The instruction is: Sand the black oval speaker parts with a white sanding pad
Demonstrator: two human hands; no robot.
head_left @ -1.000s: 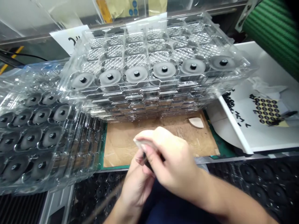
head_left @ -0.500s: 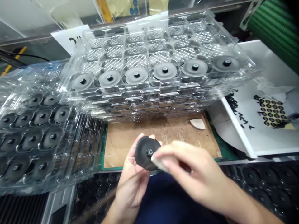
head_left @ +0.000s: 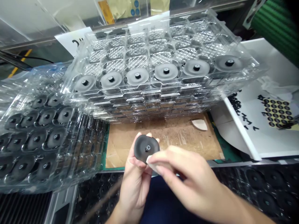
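My left hand (head_left: 136, 174) holds a round black disc (head_left: 141, 144) with a short stub at its centre, its stub side facing up toward me. Fingers wrap behind the disc's rim and the thumb lies along its lower edge. Between the thumb and fingers of my right hand (head_left: 187, 174) is pinched a small whitish pad (head_left: 153, 165), mostly covered by the fingers. The pad's tip touches the disc's lower right face. Both hands are above the near edge of the cardboard sheet (head_left: 130, 133).
A stack of clear plastic trays (head_left: 149, 93) stands behind, with a row of similar discs in the top one. More filled trays (head_left: 42, 137) stand at left. A wedge-shaped white piece (head_left: 199, 124) lies on the cardboard. At right, a white bin (head_left: 243, 130) holds round black stickers (head_left: 277, 112).
My right hand has moved the whitish pad from near the disc's stub down toward its lower rim. My left hand keeps holding the disc, now tilted slightly differently. The view has shifted a little.
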